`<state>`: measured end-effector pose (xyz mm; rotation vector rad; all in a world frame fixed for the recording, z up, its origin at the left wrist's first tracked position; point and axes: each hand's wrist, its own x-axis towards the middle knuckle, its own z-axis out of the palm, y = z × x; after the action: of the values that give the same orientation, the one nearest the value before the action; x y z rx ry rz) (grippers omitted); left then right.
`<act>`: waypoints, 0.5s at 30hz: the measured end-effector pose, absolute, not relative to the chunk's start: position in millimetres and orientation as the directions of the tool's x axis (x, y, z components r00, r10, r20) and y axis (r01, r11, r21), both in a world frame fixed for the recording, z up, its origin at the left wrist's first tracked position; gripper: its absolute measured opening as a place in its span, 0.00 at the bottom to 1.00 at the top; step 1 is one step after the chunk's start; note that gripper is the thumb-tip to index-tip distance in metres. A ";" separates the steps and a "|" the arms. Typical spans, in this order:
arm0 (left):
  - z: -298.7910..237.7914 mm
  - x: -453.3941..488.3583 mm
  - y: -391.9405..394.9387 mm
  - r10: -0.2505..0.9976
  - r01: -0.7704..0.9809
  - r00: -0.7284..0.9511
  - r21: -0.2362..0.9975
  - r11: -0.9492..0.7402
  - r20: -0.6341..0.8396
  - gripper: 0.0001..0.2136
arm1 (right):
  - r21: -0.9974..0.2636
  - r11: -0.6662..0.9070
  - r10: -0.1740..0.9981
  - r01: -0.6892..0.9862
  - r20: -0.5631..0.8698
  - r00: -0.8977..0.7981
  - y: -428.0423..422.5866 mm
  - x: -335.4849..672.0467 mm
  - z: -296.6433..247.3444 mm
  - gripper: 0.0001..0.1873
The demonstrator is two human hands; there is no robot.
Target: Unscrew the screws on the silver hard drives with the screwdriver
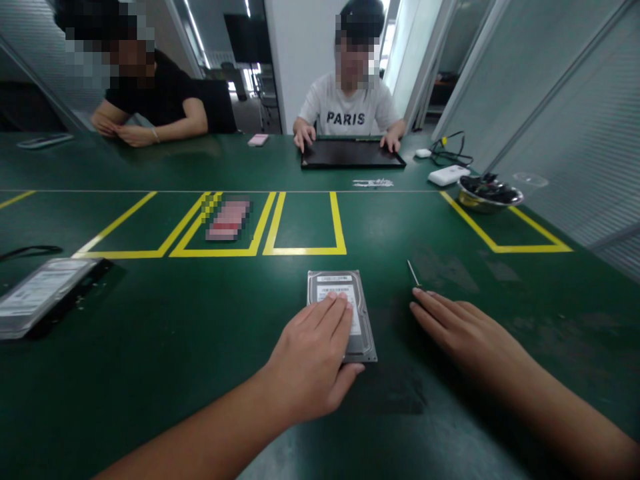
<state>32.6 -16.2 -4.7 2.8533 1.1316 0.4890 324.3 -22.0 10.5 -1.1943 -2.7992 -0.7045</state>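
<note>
A silver hard drive (pixel 364 333) with a white label lies in front of me at the middle of the table. My left hand (pixel 317 343) grips it from the left, fingers together over its label and thumb at its near edge. To the right, a thin metal shaft, like that of a screwdriver (pixel 413 272), sticks out past the fingertips of my right hand (pixel 447 320). That hand is closed over the handle end, which is hidden, and rests low by the table, apart from the drive.
Left is another drive-like box (pixel 45 293) with a label. Yellow tape frames (pixel 305 251) mark the green table (pixel 200 373); one holds a pinkish blurred packet (pixel 230 220). A metal bowl (pixel 487 203) of dark parts stands right. Two people sit opposite, one touching a black panel (pixel 353 153).
</note>
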 end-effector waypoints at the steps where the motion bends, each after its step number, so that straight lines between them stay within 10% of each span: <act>1: -4.7 33.6 -15.9 0.673 0.663 0.685 0.147 -0.735 0.278 0.33 | 0.405 0.604 0.684 0.687 0.179 -0.707 -21.0 323.8 10.4 0.23; 15: -7.8 38.7 -13.7 0.664 0.662 0.684 0.126 -0.739 0.302 0.34 | 0.365 0.582 0.716 0.726 0.193 -0.671 -21.1 336.7 -1.3 0.27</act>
<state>38.7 -13.7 -7.8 2.8765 1.1322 0.5203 336.7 -21.1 -1.3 -1.2638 -2.7727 -0.6575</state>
